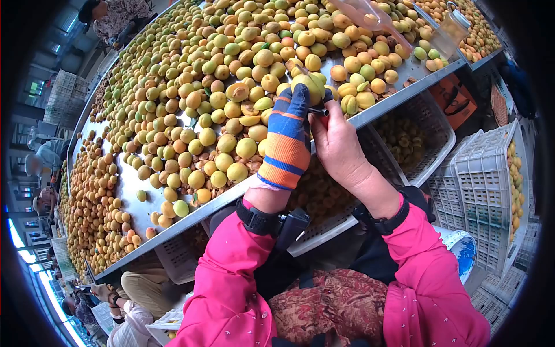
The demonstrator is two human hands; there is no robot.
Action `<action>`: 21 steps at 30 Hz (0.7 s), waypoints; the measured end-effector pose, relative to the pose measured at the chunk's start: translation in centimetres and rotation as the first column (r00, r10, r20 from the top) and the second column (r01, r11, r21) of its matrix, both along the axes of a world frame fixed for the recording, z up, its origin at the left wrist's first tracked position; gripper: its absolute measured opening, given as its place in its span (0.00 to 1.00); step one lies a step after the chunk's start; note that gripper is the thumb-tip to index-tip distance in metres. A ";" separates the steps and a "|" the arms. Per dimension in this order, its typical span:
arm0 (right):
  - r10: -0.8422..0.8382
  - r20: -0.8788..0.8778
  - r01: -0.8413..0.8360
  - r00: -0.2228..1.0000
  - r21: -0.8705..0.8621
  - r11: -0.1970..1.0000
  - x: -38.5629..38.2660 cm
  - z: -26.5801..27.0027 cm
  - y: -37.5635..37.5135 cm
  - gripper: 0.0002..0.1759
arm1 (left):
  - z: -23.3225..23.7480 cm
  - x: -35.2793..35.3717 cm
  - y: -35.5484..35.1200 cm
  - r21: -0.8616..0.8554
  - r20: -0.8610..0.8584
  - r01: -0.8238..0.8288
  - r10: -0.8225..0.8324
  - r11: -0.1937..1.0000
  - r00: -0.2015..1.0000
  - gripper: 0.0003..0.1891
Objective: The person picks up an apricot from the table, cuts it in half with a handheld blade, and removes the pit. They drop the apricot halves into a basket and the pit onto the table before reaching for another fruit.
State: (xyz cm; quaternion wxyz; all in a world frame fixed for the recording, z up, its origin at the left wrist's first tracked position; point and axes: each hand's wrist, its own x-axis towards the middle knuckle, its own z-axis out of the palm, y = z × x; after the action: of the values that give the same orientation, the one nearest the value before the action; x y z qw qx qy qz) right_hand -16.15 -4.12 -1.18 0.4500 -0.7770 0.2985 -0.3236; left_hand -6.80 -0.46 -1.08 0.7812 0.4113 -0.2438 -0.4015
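My left hand (pixel 287 141), in a blue and orange striped glove, is closed around a yellow-green apricot (pixel 310 87) at the near edge of the metal table. Close beside it, my bare right hand (pixel 342 141) pinches a small tool with a dark, thin handle (pixel 317 111); its working end is hidden behind the fingers and fruit. Many loose apricots (pixel 226 143) lie just beyond both hands, some split into halves. Brown pits and scraps (pixel 245 108) are scattered among them.
Below the table rim (pixel 399 98) stand crates, one holding fruit pieces (pixel 404 139). Stacked white crates (pixel 480 179) and a bucket (pixel 464 251) are at right. A clear plastic jar (pixel 451 32) sits on the table. Other people are at the left and far side.
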 end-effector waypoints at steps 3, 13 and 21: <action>0.006 0.041 -0.006 0.999 0.002 1.000 0.4 -0.7 -0.1 0.11 | -0.7 0.7 -0.2 -0.019 -0.085 0.076 -0.077 0.997 0.993 0.18; -0.133 0.470 -0.141 0.872 0.503 0.853 -2.1 3.6 -2.5 0.16 | 0.4 2.0 -0.4 -0.128 -0.140 0.181 -0.199 0.975 0.970 0.23; -0.088 0.411 -0.015 0.907 0.240 0.971 -1.4 0.9 -4.4 0.20 | 1.1 -0.8 -1.1 0.024 0.185 0.024 -0.028 0.999 0.982 0.16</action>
State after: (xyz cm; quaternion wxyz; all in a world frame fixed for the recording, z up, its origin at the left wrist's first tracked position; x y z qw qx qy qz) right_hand -17.56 -8.55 -0.30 0.5870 -0.6243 0.2461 -0.4529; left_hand -7.58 -1.54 0.05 0.7454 0.4519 -0.3166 -0.3742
